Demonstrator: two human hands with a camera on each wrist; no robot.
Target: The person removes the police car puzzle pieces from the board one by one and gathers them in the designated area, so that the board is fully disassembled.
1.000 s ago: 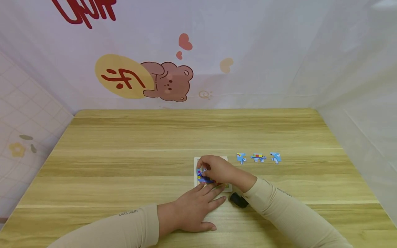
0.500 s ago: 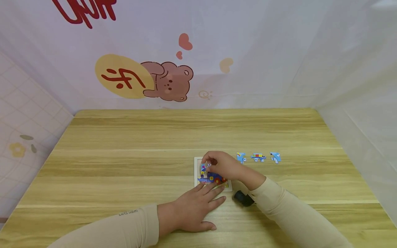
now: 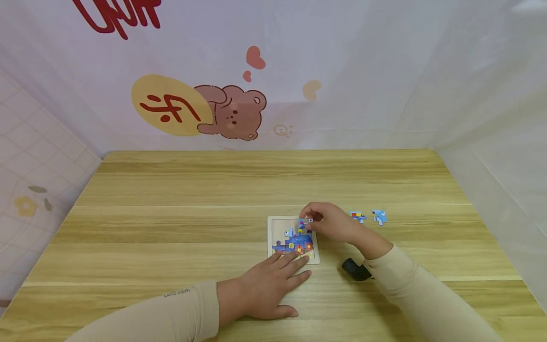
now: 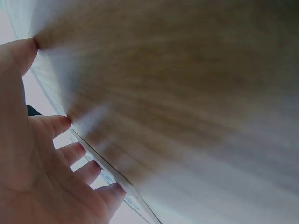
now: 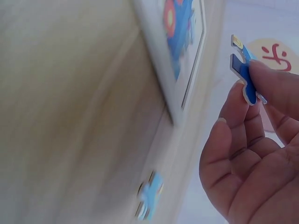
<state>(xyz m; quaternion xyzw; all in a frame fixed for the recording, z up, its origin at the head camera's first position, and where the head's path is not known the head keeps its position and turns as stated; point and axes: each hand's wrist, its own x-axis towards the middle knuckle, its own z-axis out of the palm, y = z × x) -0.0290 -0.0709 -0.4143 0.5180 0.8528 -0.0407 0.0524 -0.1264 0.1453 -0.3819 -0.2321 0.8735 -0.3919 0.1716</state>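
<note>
A square jigsaw tray (image 3: 270, 235) with a pale rim lies on the table, partly filled with blue, red and yellow pieces. My left hand (image 3: 273, 289) rests spread on its near edge, fingers straight; the left wrist view shows the fingertips (image 4: 117, 191) at the rim. Above the tray's far right corner, my right hand (image 3: 333, 222) pinches a blue and yellow puzzle piece (image 5: 245, 77) between thumb and fingers. The held piece stays raised off the tray in the right wrist view.
Two loose puzzle pieces, one with red and yellow blocks (image 3: 357, 216) and one light blue (image 3: 379, 217), lie right of the tray. A light-blue piece (image 5: 150, 196) shows in the right wrist view. Beside the right sleeve is a black object (image 3: 356, 270). A printed curtain (image 3: 363, 71) hangs behind the table.
My right hand has moved right with the pinched piece, from the tray's left side to its far right corner, uncovering the assembled pieces. The left hand has stayed put.
</note>
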